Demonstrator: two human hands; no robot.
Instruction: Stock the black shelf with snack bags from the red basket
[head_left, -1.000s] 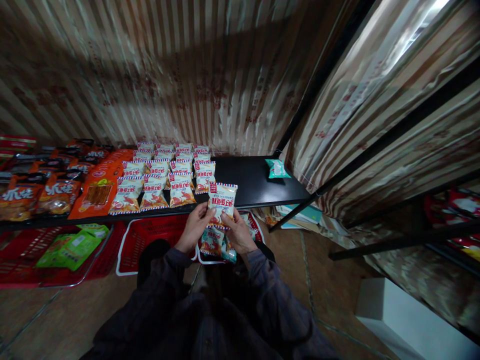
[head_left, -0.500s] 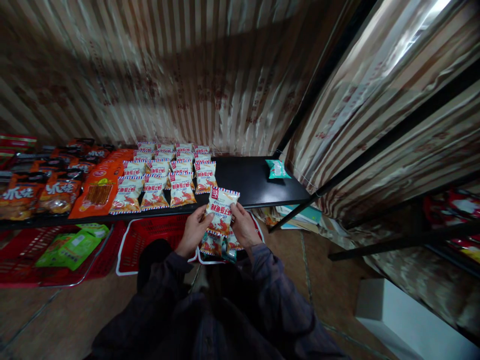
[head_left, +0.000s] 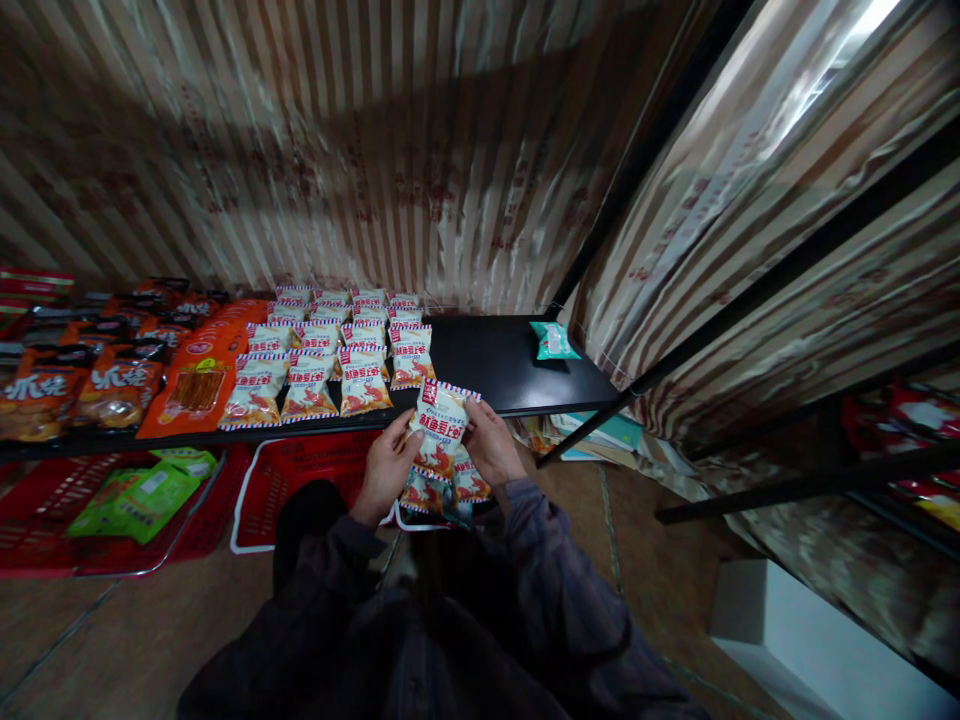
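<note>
Between my two hands I hold a white and orange snack bag point(head_left: 441, 428) with a striped top edge and red lettering. My left hand point(head_left: 388, 465) grips its left side, thumb on the front. On its right side, my right hand point(head_left: 491, 447) is closed with the fingers partly behind the bag. Below it, similar bags point(head_left: 424, 493) lie in the red basket point(head_left: 289, 470). Just beyond my hands, rows of matching snack bags point(head_left: 309, 385) stand on the black shelf point(head_left: 484, 365).
A teal packet point(head_left: 553, 340) lies at the shelf's right end. Left along the shelf are orange packs point(head_left: 196, 380) and black-and-orange bags point(head_left: 120, 385). Another red basket point(head_left: 45, 500) holds green packets point(head_left: 146, 495). A black post point(head_left: 577, 435) and a white box point(head_left: 817, 640) are at the right.
The held bag has tilted slightly clockwise and shifted a little, staying between both hands. My right hand has turned slightly with it. The shelf bags look unchanged.
</note>
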